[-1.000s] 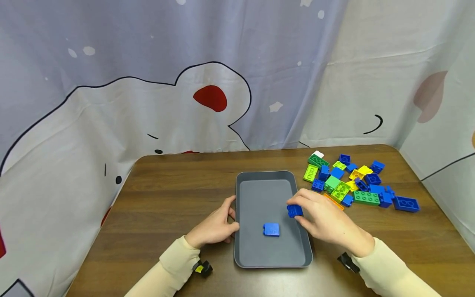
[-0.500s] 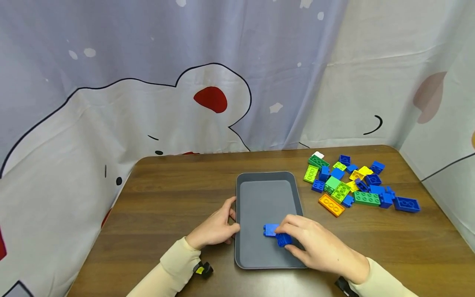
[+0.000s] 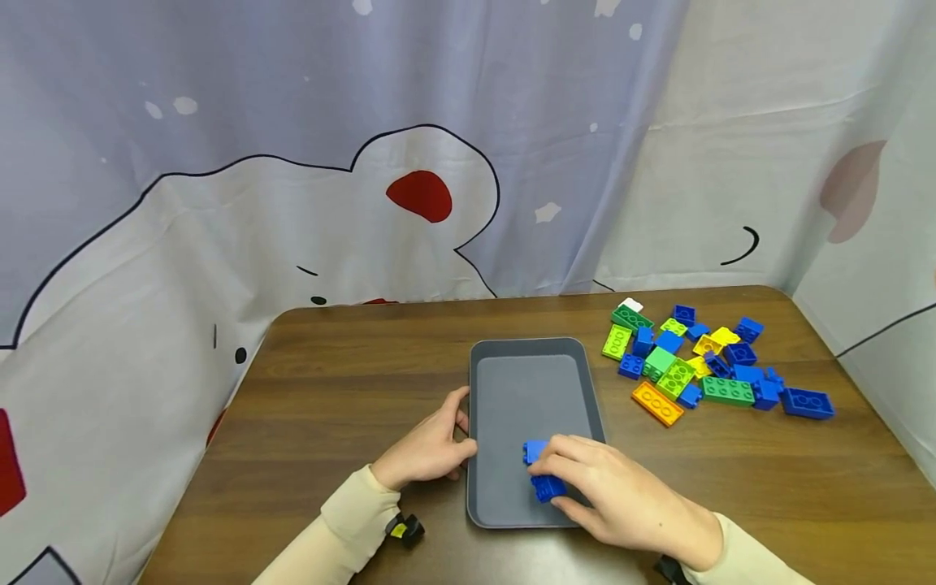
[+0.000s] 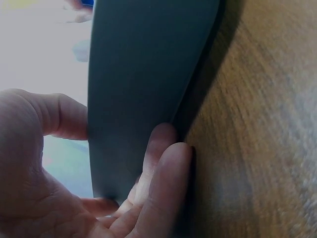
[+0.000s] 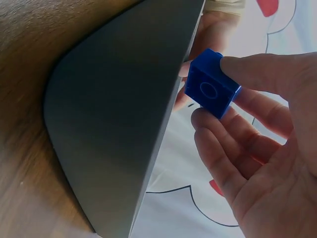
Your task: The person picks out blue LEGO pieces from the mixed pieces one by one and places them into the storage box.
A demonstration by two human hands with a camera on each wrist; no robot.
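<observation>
My right hand [image 3: 621, 500] pinches a dark blue toy brick [image 3: 548, 489] between thumb and fingers, low over the lower half of the grey tray [image 3: 512, 398]. In the right wrist view this blue brick [image 5: 212, 83] shows its hollow underside, with the thumb on one side and fingers on the other. A lighter blue brick [image 3: 534, 449] lies in the tray just behind it, partly covered by the fingers. My left hand [image 3: 427, 445] holds the tray's left side. In the left wrist view its thumb meets the rim and its fingertips [image 4: 171, 163] lie against the outer wall [image 4: 143, 74].
A loose heap of blue, green and yellow bricks [image 3: 727, 391] spreads over the right back of the wooden table [image 3: 351, 366]. An orange brick [image 3: 658, 404] lies at its near edge, closest to the tray. A printed curtain [image 3: 292, 219] hangs behind the table.
My right hand has carried the dark blue brick from the tray's right side leftward and nearer, beside the lighter blue brick. The left hand has stayed at the tray.
</observation>
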